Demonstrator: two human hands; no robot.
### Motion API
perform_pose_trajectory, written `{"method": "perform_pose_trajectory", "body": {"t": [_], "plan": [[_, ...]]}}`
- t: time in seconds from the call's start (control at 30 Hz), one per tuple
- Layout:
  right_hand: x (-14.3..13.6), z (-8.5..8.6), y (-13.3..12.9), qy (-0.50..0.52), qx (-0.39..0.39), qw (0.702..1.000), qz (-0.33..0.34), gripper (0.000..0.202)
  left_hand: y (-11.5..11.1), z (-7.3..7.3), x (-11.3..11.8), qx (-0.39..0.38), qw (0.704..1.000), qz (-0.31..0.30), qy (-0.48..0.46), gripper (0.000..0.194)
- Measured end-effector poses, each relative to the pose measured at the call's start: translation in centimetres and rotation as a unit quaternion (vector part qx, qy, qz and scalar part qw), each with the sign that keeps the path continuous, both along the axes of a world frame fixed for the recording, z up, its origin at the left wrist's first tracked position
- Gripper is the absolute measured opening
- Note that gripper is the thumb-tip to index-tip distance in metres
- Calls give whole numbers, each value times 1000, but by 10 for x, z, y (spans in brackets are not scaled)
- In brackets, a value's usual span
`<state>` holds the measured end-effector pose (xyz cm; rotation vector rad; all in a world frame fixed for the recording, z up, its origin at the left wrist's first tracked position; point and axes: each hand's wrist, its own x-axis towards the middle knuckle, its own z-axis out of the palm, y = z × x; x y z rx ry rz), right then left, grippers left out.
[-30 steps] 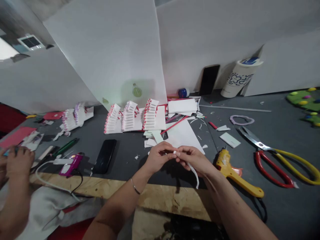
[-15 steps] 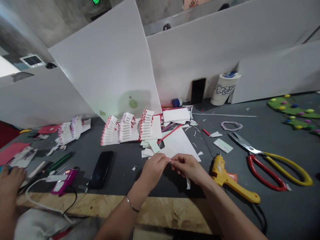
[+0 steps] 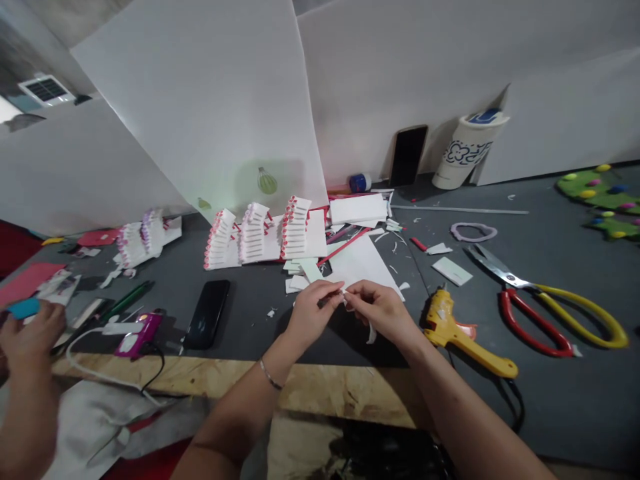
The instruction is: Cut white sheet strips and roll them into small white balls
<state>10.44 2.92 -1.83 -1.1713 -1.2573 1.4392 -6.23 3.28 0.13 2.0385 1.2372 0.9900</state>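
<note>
L hand [image 3: 314,312] & R hand [image 3: 383,313] close together above the dark surface [image 3: 250,333], both pinched tight on a thin white strip [image 3: 371,335]; its loose end hangs below R hand. White sheet [image 3: 367,267] just behind, yellow glue gun [image 3: 445,319] & scissors [image 3: 510,279] to the R, blk phone [image 3: 209,313] to the L.

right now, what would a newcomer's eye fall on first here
Probably the big red-and-yellow-handled scissors on the right of the dark table, with the yellow glue gun just left of them. Next, near the centre, the left hand and right hand pinch a white strip.
</note>
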Motion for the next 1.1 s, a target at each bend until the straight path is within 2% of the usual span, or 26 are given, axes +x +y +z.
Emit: {"method": "perform_pose_trajectory", "body": {"t": [0.1, 0.23, 0.4, 0.6, 0.9, 1.1], "plan": [[-1, -2, -1, -7, 14, 1000, -7, 35, 1, 0, 0, -63, 996, 2, -57, 16], [-4, -4, -1, -15, 13, 1000, -3, 34, 2, -4, -1, -92, 990, 18, -105, 14], [-7, -5, -1, -1, 8, 1000, 2, 31, 4, -6, -1, -41, 993, 68, -86, 12], [-11, -2, -2, -9, 27, 999, -18, 30, 1, -8, 2, 14, 995, 86, -43, 14], [-21, -10, 1, 11, 38, 996, -85, 32, 8, -22, 7, 67, 994, 86, -12, 19], [-23, -7, -1, 8, 54, 993, -103, 38, 6, -26, 13, 82, 993, 77, -28, 23]]}}
